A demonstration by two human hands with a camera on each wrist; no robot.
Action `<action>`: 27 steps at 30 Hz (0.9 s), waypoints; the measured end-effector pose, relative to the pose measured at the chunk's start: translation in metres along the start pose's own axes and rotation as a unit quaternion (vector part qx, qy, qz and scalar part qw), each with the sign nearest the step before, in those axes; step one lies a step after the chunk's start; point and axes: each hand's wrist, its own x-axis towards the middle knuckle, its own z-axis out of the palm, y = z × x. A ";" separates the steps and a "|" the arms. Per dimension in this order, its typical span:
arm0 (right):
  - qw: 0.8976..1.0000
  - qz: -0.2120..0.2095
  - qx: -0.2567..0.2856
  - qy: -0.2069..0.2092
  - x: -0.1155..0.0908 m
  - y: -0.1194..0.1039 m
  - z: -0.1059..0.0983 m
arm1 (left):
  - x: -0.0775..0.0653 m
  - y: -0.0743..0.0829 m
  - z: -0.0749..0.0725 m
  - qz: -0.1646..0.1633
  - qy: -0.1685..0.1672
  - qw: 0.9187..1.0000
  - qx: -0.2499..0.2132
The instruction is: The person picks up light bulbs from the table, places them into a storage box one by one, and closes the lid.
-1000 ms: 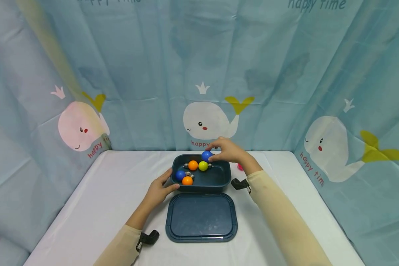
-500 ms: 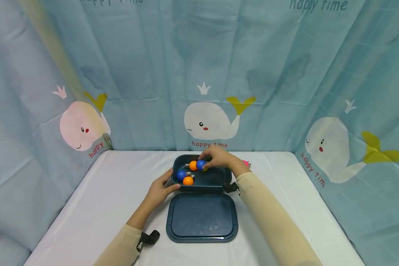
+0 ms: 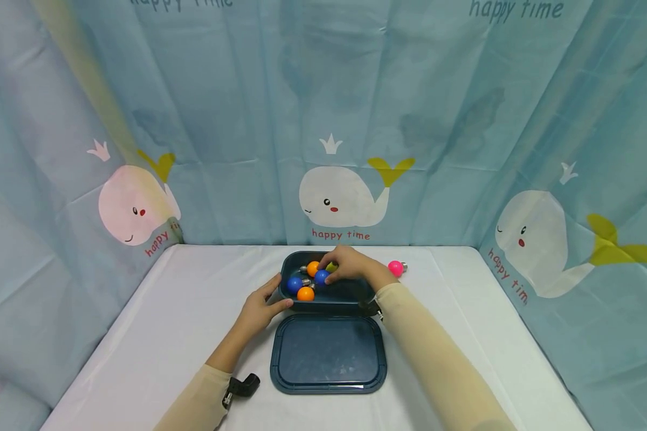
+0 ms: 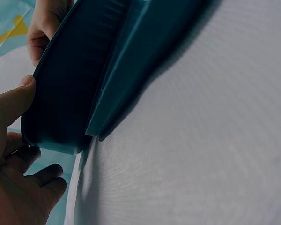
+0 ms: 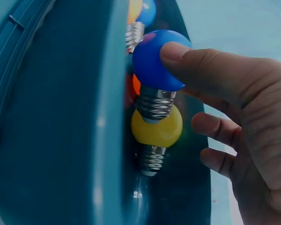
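Note:
My right hand (image 3: 350,263) pinches a blue light bulb (image 3: 322,277) inside the dark blue box (image 3: 356,307). In the right wrist view the thumb lies on the blue globe, and its metal screw base points down the frame. A yellow bulb (image 5: 158,126) lies beside it in the box, partly behind my fingers in the head view. Also in the box are an orange bulb (image 3: 313,269), another blue bulb (image 3: 294,285) and a second orange bulb (image 3: 305,294). My left hand (image 3: 259,308) holds the box's left front corner, with the thumb at the rim.
A dark blue lid (image 3: 329,354) lies flat on the white table (image 3: 194,311), just in front of the box. One pink bulb (image 3: 396,269) rests on the table to the right of the box. Behind the table hangs a blue whale-print curtain (image 3: 248,149).
My right hand has carried the blue bulb down and left, from above the box's back rim into the box beside the orange bulb. The pink bulb has come into fuller view. My left hand stays put.

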 end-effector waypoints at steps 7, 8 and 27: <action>1.000 -0.001 -0.031 -0.007 0.004 -0.002 0.007 | 0.000 0.001 0.000 0.002 0.001 1.000 -0.004; 0.999 -0.004 -0.036 -0.006 0.004 -0.001 0.008 | 0.000 0.001 0.000 0.005 0.001 1.000 -0.003; 0.999 -0.001 -0.028 0.018 0.001 0.001 0.014 | -0.002 0.003 -0.001 0.006 -0.003 1.000 -0.011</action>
